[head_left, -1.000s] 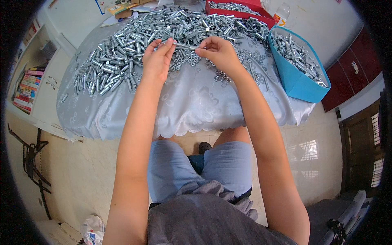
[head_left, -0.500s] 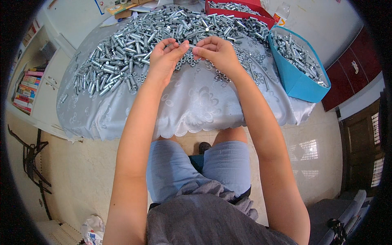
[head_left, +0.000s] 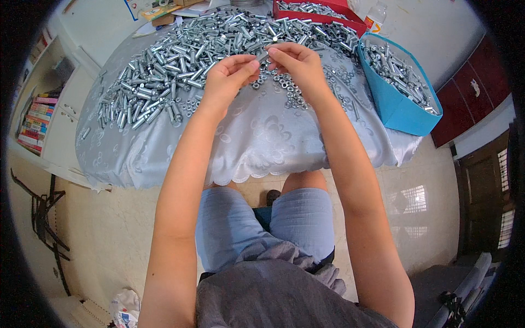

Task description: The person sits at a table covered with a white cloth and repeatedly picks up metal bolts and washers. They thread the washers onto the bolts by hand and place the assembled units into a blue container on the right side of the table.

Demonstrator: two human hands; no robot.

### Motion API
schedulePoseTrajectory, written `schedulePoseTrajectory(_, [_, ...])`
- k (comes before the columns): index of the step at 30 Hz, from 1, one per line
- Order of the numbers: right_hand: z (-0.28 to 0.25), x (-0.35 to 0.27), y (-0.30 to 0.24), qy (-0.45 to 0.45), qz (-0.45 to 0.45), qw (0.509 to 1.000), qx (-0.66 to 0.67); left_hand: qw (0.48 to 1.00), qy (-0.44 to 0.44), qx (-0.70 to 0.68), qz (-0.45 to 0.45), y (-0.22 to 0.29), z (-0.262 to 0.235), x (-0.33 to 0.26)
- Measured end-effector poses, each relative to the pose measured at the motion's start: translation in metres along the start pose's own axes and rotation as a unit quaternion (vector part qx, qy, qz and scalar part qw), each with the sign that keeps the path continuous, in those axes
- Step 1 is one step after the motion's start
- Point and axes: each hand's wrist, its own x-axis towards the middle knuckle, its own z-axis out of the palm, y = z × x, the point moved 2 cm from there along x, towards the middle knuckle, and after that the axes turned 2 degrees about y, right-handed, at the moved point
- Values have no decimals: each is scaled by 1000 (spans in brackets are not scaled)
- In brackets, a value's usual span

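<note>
Between my two hands, above the table's middle, is a small silver metal bolt (head_left: 262, 56), slanting up to the right. My left hand (head_left: 223, 79) pinches its lower end between thumb and fingers. The fingers of my right hand (head_left: 302, 66) close on its upper end and partly hide it. Behind the hands spreads a large heap of silver metal sleeves and bolts (head_left: 180, 63). Small hex nuts (head_left: 295, 98) lie loose under and beside my right hand, with more near my left wrist.
A blue fabric bin (head_left: 402, 117) full of bolts with fitted parts stands at the table's right edge. Behind it are a red box (head_left: 350, 23) of metal pieces and a plastic bottle (head_left: 376, 17). A shiny grey cloth (head_left: 257, 136) covers the table.
The bolt between my hands has gone from nearly level to tilted, its right end higher. My right hand has risen slightly, and my left has shifted a little to the right.
</note>
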Motion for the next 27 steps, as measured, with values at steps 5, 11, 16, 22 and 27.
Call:
schedulePoseTrajectory(5, [-3,-1,-4,40,5,999,-19,1000,-10,2,-6,-2,-1,1])
schedulePoseTrajectory(11, [-2,-2,-5,14,34,996,-76,999,34,-9,-35,-8,-5,4])
schedulePoseTrajectory(16, [7,-7,-5,-39,37,991,-120,998,37,43,-25,-14,-12,6])
schedulePoseTrajectory(22, [5,-9,-5,-72,2,980,-184,991,92,100,1,0,-1,-4])
schedulePoseTrajectory(27, [-18,-4,5,-135,-87,887,-433,989,147,27,15,0,-11,-1])
